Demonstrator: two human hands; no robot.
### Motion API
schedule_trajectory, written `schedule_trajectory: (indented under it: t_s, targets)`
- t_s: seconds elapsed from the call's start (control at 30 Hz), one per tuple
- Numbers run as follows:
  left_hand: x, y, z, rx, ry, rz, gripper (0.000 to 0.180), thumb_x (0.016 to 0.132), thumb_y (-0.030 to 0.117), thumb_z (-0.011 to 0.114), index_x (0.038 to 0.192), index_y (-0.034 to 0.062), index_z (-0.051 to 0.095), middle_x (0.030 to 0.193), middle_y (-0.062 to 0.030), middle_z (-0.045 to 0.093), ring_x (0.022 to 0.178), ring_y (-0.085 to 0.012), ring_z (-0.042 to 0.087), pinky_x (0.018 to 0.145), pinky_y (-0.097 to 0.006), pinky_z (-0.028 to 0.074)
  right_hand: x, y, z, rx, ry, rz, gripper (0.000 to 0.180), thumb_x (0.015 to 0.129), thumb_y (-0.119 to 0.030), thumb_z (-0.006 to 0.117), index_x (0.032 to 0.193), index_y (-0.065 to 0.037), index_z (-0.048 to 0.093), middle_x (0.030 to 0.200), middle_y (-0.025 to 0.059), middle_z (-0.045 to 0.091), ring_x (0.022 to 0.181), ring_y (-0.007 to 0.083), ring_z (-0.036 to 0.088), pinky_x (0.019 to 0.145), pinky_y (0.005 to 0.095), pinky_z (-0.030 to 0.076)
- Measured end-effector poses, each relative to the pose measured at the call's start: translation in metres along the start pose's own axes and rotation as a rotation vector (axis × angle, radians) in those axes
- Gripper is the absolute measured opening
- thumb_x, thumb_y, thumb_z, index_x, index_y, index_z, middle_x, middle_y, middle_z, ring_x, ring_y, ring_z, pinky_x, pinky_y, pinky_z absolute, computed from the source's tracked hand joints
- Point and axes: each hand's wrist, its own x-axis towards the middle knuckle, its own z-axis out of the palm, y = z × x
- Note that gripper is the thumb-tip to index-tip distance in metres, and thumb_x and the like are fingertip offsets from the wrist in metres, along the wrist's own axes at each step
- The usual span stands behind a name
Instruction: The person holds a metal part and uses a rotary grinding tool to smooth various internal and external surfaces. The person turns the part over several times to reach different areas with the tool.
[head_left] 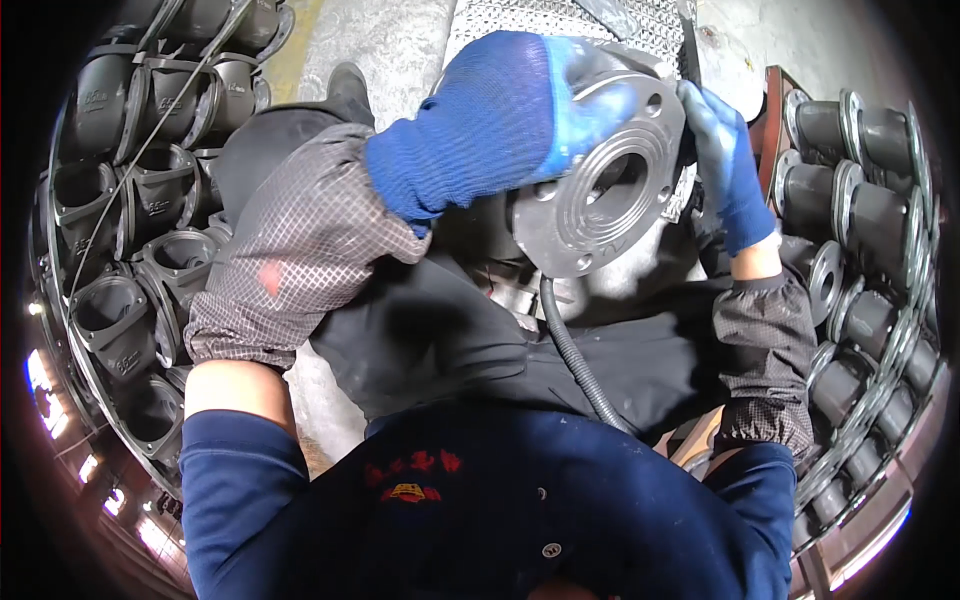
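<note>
Stacked flanged castings flank a worker on both sides, apparently for easy reach; in front of the lap, a grey flanged casting is held tilted, seemingly braced from two sides against its weight; the gloved left hand clamps its rim, thumb over the face; the gloved right hand lies at the opposite edge, its grip unclear; concentric grooves ring the bore, bolt holes outside them.

Flange between our left hand and right hand, hose nearer, mat farther, castings left, pipes right.
</note>
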Motion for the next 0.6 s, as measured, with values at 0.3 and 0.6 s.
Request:
schedule_trajectory:
  t_s: [0.3, 0.6]
  targets:
    - [-0.001, 0.018, -0.022, -0.202, -0.183, -0.037, 0.038, 0.082, 0.033, 0.063, 0.100, 0.0000, 0.066, 0.070, -0.0059, 0.063, 0.054, -0.0087, 0.055, 0.052, -0.023, 0.046, -0.023, -0.033, 0.009, 0.053, 0.133, 0.228, 0.032, 0.088, -0.027, 0.054, 0.099, 0.002, 0.064, 0.072, 0.0002, 0.059, 0.052, 0.0051, 0.047, 0.048, 0.0192, 0.038]
    - [-0.009, -0.065, -0.034, -0.298, -0.027, 0.068, 0.043, 0.087, 0.037, 0.059, 0.112, 0.0017, 0.061, 0.086, -0.0038, 0.063, 0.074, -0.0091, 0.057, 0.066, -0.022, 0.046, -0.035, -0.065, 0.007, -0.200, -0.022, -0.218, 0.029, 0.089, -0.009, 0.047, 0.115, -0.006, 0.060, 0.094, 0.0094, 0.063, 0.071, 0.0102, 0.057, 0.053, 0.0200, 0.046]
